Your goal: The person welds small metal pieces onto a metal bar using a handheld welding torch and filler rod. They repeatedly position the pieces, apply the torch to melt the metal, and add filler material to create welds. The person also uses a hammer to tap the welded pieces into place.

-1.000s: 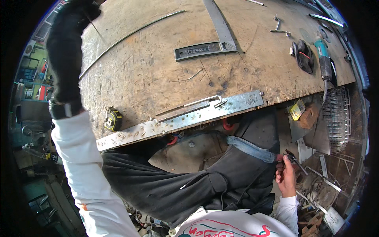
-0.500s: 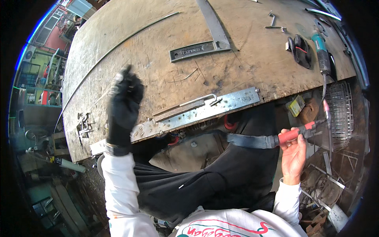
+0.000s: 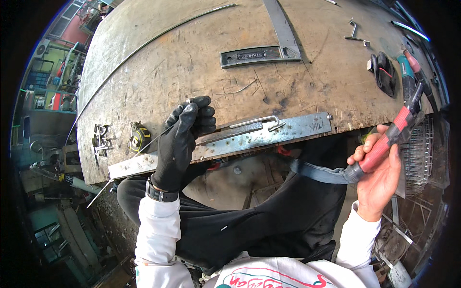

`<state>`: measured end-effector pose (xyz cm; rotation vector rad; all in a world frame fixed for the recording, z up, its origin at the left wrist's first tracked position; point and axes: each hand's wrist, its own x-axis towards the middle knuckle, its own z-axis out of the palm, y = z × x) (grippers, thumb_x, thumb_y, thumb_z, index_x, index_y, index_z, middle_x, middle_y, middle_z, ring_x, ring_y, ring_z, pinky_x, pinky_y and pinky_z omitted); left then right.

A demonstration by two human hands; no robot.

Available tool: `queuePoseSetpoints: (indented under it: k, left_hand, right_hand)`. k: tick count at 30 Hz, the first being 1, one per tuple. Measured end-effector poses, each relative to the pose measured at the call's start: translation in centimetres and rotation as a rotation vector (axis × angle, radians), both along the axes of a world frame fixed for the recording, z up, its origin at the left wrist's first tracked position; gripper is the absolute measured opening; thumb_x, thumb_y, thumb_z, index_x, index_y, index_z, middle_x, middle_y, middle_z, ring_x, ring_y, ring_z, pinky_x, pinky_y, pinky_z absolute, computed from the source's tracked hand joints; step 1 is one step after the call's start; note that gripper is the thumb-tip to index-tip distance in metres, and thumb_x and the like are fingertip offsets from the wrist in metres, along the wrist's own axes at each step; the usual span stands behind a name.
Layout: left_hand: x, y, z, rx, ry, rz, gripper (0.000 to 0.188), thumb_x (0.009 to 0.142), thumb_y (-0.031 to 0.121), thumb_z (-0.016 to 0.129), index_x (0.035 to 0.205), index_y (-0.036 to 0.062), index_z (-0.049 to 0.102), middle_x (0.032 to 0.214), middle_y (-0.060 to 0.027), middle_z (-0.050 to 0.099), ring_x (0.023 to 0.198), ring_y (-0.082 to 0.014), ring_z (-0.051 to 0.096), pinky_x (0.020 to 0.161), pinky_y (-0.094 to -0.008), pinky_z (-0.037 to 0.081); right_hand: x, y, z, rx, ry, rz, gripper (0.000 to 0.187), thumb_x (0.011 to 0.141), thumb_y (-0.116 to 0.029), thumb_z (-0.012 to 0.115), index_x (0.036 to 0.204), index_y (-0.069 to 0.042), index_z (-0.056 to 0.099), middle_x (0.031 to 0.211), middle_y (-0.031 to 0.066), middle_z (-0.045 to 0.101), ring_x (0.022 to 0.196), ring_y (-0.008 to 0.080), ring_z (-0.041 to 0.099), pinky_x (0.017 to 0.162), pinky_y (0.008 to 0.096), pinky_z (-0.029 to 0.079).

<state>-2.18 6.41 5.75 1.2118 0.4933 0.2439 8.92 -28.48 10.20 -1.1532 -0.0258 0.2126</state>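
My left hand (image 3: 178,141), in a black glove, is closed around a thin metal rod (image 3: 152,141), which slants down to the left past the table's edge. Beneath that hand lies a pale metal strip (image 3: 302,129) along the near edge. A bent rod piece (image 3: 254,121) rests on the strip's upper side. My bare right hand (image 3: 377,185) grips a welding torch (image 3: 384,149) by its red handle, its dark head tilted up to the right. From the handle's lower end a grey-blue sleeved cable (image 3: 319,173) runs left across my leg.
A tape measure (image 3: 139,137) and small metal clips (image 3: 101,139) are at the table's left. Farther back are a long curved rod (image 3: 144,45) and a square (image 3: 259,55). A black glove (image 3: 384,74) lies beside a teal power tool (image 3: 406,72) at the right; a wire rack (image 3: 425,153) stands below.
My left hand has moved right and nearer, uncovering the tape measure. The torch in my right hand has come up from nearly level to a steep slant. The view has shifted slightly.
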Motion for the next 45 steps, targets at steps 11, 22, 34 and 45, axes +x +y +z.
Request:
queuePoseSetpoints:
  k: [11, 22, 34, 45]
  left_hand:
    - [-0.8, -3.5, 0.8, 0.318, -0.012, -0.374, 0.032, 0.109, 0.015, 0.049, 0.128, -0.006, 0.063, 0.116, -0.0124, 0.07, 0.1, -0.0167, 0.064, 0.092, -0.0303, 0.051]
    - [-0.5, -3.7, -0.8, 0.439, -0.015, -0.46, 0.042, 0.107, 0.031, 0.051, 0.122, -0.0035, 0.069, 0.116, -0.0151, 0.069, 0.1, -0.0232, 0.067, 0.085, -0.0355, 0.054]
    - [-0.8, -4.1, -0.9, 0.311, 0.014, -0.351, 0.047, 0.106, 0.036, 0.051, 0.116, -0.0045, 0.072, 0.113, -0.0174, 0.069, 0.089, -0.0228, 0.069, 0.078, -0.0337, 0.055]
    - [-0.6, -4.0, -1.4, 0.412, -0.015, -0.437, 0.026, 0.098, 0.012, 0.056, 0.117, -0.0012, 0.069, 0.11, -0.0172, 0.073, 0.098, -0.0343, 0.07, 0.087, -0.0413, 0.055]
  right_hand:
    - [1.9, 1.5, 4.5, -0.401, -0.204, 0.008, 0.058, 0.11, -0.039, 0.04, 0.148, 0.003, 0.034, 0.091, 0.017, 0.06, 0.049, 0.0148, 0.053, 0.044, 0.0256, 0.045]
    - [4.7, 1.8, 2.4, -0.341, -0.265, 0.127, 0.061, 0.111, -0.047, 0.035, 0.139, 0.008, 0.032, 0.103, 0.0199, 0.054, 0.05, 0.0139, 0.055, 0.038, 0.0265, 0.053]
    - [6.2, 2.7, 2.7, -0.439, -0.349, 0.183, 0.057, 0.112, -0.041, 0.031, 0.139, 0.009, 0.03, 0.101, 0.0202, 0.053, 0.049, 0.0138, 0.058, 0.036, 0.0267, 0.053]
    - [5.6, 3.1, 3.6, -0.827, -0.563, -0.065, 0.054, 0.111, -0.038, 0.031, 0.14, 0.008, 0.03, 0.107, 0.0249, 0.06, 0.042, 0.0108, 0.05, 0.032, 0.022, 0.042]
